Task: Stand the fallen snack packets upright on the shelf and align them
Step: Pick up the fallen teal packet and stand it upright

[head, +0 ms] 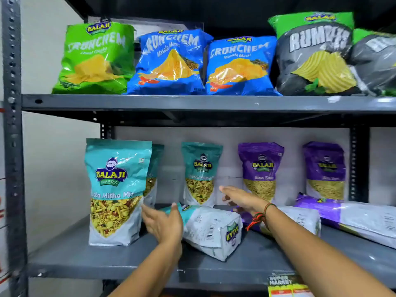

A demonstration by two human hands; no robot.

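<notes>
On the lower shelf (pixel 107 260) a teal snack packet (pixel 212 230) lies flat on its front, barcode side up. My left hand (pixel 165 224) rests open against its left end. My right hand (pixel 240 199) hovers open just above its far end, fingers spread. Two purple packets lie flat to the right: one (pixel 300 217) partly hidden behind my right forearm, another (pixel 360 219) at the far right. A teal packet (pixel 115 191) stands upright at the front left. Behind stand another teal packet (pixel 201 174) and two purple ones (pixel 260 170) (pixel 325 170).
The upper shelf (pixel 192 102) holds a green chip bag (pixel 94 58), two blue bags (pixel 171 63) (pixel 240 65) and dark grey bags (pixel 315 54). A grey perforated upright (pixel 12 146) bounds the left side. A price tag (pixel 285 286) hangs on the front edge.
</notes>
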